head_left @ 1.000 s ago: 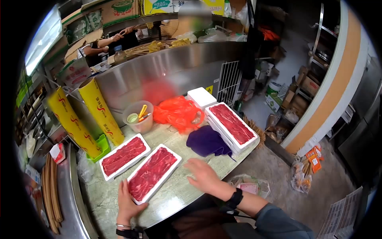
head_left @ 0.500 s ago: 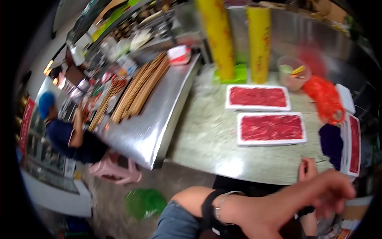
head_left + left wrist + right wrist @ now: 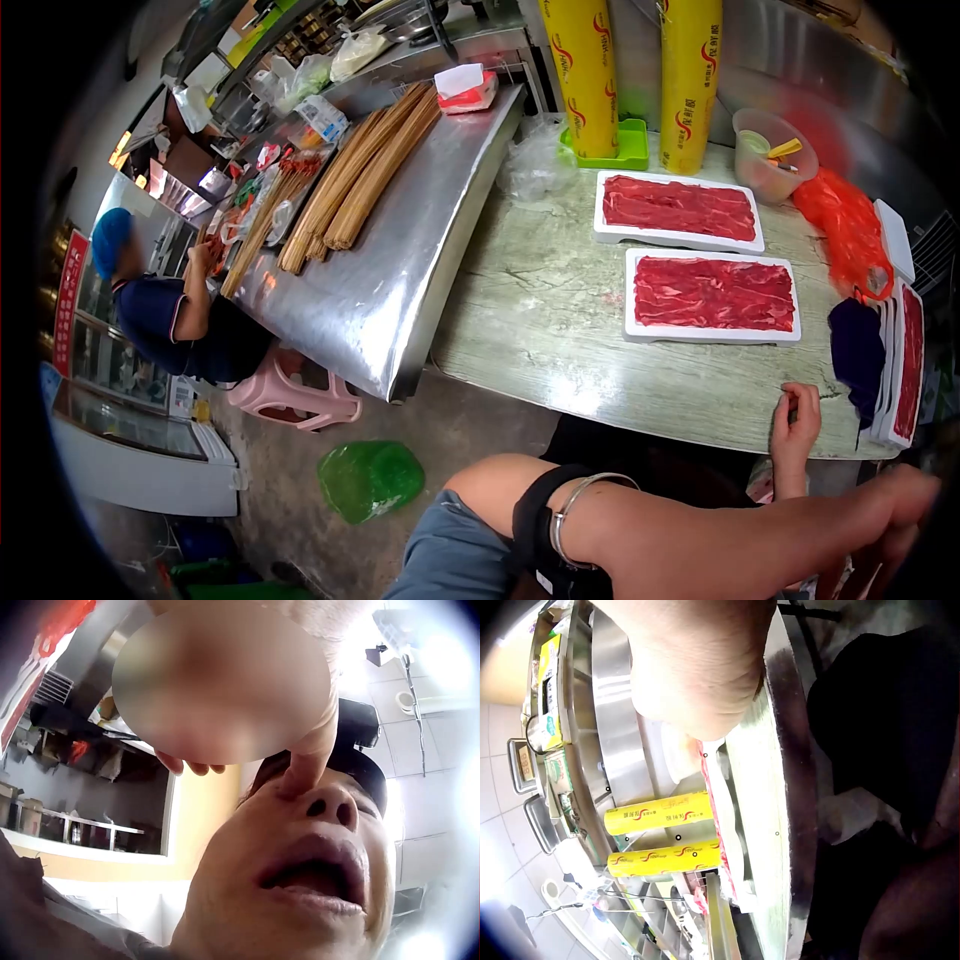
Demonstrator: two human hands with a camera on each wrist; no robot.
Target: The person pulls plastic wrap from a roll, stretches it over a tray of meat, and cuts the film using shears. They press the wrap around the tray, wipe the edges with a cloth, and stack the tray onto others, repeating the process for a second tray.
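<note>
My left hand (image 3: 895,515) is raised at the lower right of the head view, its forearm crossing in front of me. In the left wrist view its thumb (image 3: 306,771) touches the face beside the nose, the other fingers loosely bent and holding nothing. My right hand (image 3: 797,430) rests at the table's front edge, fingers loosely curled around nothing. Beyond it on the table lie two white trays of sliced red meat, a nearer meat tray (image 3: 713,296) and a farther meat tray (image 3: 680,210). To its right are a dark purple cloth (image 3: 857,355) and a stack of meat trays (image 3: 905,365).
Two yellow film rolls (image 3: 690,85) stand behind the trays, beside a green basket (image 3: 630,145). A plastic tub (image 3: 775,160) and a red bag (image 3: 845,230) are at the back right. Bundled sticks (image 3: 365,165) lie on the steel counter (image 3: 400,260), where another person (image 3: 165,310) sits.
The head view has swung left. My left hand has left the nearer meat tray and risen to the face. My right hand has come down to the table's edge. Both trays stay on the table.
</note>
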